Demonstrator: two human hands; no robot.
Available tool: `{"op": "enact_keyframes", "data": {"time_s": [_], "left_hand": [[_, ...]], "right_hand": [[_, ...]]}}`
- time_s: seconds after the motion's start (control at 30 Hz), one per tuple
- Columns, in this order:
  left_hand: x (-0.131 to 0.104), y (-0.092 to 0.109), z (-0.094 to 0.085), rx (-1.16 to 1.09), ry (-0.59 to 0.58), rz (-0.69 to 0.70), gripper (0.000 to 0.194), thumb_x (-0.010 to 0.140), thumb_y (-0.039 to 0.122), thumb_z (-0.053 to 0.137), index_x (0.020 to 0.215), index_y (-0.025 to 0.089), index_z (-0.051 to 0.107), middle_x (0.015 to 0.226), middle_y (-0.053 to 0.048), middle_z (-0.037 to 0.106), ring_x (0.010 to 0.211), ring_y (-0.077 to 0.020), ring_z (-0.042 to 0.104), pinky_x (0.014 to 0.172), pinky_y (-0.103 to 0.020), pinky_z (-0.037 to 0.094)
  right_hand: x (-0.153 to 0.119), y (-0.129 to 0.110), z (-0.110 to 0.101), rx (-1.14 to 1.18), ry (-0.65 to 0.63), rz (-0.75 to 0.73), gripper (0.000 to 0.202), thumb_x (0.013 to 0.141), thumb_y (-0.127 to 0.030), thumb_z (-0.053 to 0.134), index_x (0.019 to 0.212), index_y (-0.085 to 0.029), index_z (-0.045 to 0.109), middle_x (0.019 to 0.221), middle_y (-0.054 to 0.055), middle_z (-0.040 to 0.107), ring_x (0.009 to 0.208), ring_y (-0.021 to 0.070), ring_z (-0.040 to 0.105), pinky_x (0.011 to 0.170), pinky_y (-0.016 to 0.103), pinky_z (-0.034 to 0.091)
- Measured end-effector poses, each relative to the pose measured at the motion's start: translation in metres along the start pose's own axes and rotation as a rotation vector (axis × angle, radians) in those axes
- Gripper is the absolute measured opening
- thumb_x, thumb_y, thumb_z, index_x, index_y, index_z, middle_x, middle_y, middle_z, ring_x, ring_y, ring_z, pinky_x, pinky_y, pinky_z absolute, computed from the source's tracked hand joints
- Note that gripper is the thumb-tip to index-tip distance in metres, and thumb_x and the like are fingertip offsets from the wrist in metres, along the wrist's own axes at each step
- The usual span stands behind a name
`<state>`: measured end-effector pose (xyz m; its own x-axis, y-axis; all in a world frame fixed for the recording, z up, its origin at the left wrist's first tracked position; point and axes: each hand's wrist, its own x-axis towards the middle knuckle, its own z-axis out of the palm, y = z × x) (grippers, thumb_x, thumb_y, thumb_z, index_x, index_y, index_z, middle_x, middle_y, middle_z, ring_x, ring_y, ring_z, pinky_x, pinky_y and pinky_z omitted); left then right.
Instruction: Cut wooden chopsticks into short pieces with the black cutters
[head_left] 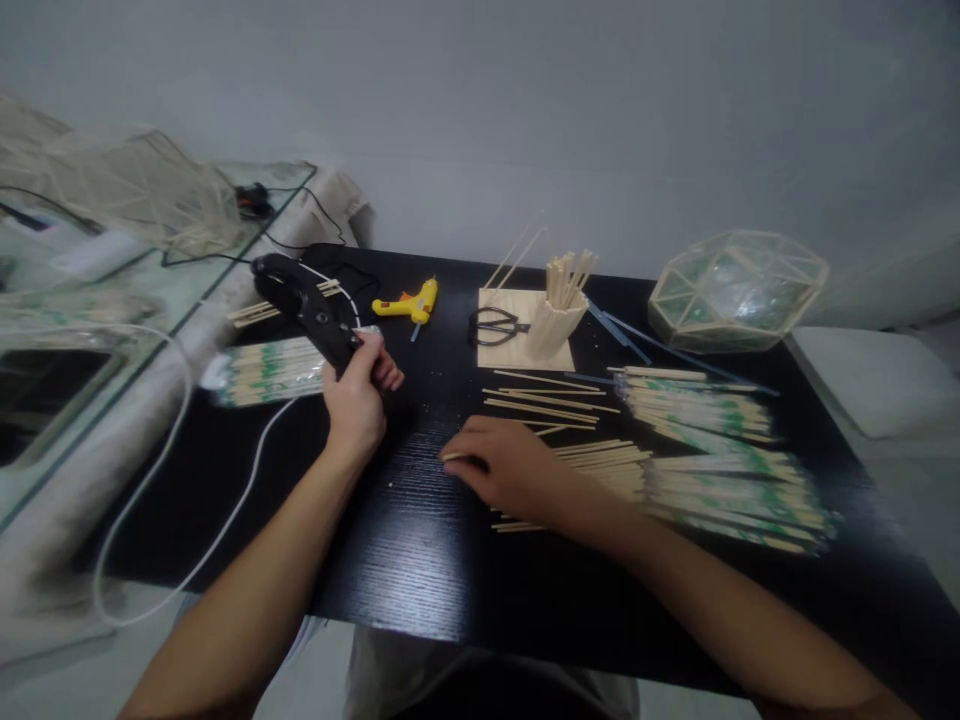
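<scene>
In the head view my left hand (355, 398) is closed around a black hand tool (304, 305), whose exact kind I cannot make out. It is raised over the table's left part. My right hand (510, 465) pinches a short thin wooden stick (452, 457), its tip just showing at the fingertips. Beneath and beside that hand lie loose wooden sticks (544, 408). Behind them, a wooden board (491, 355) carries a holder made of sticks (553, 330), filled with upright sticks (568, 275). Black-handled scissors (495, 326) rest on the board.
A yellow glue gun (411, 302) lies at the back. Stick packs (735, 490) spread across the right, another pack (270, 370) at left. Behind the right packs stands a faceted stick frame (739, 290). A white cable (182, 400) loops over the left edge near a glass-topped surface (150, 340).
</scene>
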<state>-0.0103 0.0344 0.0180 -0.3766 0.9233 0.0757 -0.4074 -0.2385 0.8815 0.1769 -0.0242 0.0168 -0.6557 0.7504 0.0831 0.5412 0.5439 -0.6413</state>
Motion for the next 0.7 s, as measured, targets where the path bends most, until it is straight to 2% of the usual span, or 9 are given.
{"op": "enact_keyframes", "data": {"time_s": [0.1,0.27,0.57,0.7], "left_hand": [[0.007,-0.006,-0.004,0.003,0.028,-0.015,0.03,0.074,0.028,0.079,0.071,0.021,0.05,0.053,0.009,0.038,0.045,-0.007,0.032,0.043,-0.02,0.031],[0.004,-0.012,-0.005,-0.008,-0.02,-0.043,0.029,0.076,0.029,0.079,0.071,0.02,0.051,0.055,0.008,0.038,0.046,-0.0067,0.032,0.043,-0.02,0.031],[-0.003,-0.007,0.0,-0.025,-0.046,-0.072,0.032,0.074,0.03,0.081,0.072,0.02,0.051,0.055,0.008,0.039,0.046,-0.0063,0.033,0.043,-0.02,0.03],[-0.001,-0.008,0.0,-0.033,-0.044,-0.084,0.03,0.075,0.029,0.079,0.07,0.02,0.051,0.056,0.008,0.039,0.047,-0.0063,0.032,0.043,-0.02,0.03]], "right_hand": [[0.018,-0.011,0.03,-0.136,-0.142,-0.117,0.018,0.101,-0.023,0.064,0.112,-0.016,0.077,0.103,0.01,0.071,0.094,0.0205,0.066,0.087,0.031,0.049],[0.041,-0.015,0.06,-0.256,-0.194,-0.24,0.018,0.104,-0.024,0.06,0.104,-0.015,0.075,0.102,0.01,0.07,0.092,0.0218,0.065,0.084,0.034,0.049],[0.048,-0.02,0.066,-0.406,-0.183,-0.283,0.015,0.103,-0.018,0.057,0.104,-0.011,0.07,0.103,0.013,0.071,0.095,0.024,0.067,0.087,0.037,0.051],[0.047,-0.026,0.067,-0.426,-0.175,-0.272,0.016,0.101,-0.02,0.06,0.105,-0.009,0.07,0.101,0.014,0.072,0.094,0.0257,0.068,0.087,0.038,0.053]]}}
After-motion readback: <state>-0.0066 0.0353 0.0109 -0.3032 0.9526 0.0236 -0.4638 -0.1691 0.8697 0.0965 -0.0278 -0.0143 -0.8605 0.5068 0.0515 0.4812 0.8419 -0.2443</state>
